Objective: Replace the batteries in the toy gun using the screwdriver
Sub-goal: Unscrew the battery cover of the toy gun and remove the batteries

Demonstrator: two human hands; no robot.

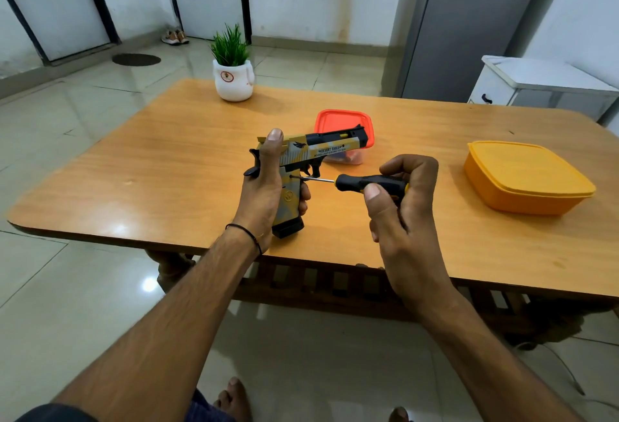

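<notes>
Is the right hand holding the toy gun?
No, the right hand grips the screwdriver, while the left hand holds the toy gun by its grip.

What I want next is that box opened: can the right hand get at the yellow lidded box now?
Probably yes: the yellow box sits right of the right hand with only bare table between. The hand holds the screwdriver, so it isn't free.

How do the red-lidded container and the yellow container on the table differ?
The red-lidded container has a see-through body with items visible inside; the yellow container is opaque all over. The red-lidded one looks smaller and sits partly behind the toy gun; the yellow one stands unobstructed at the right. Both are lidded, rounded-square and rest on the table.
</notes>
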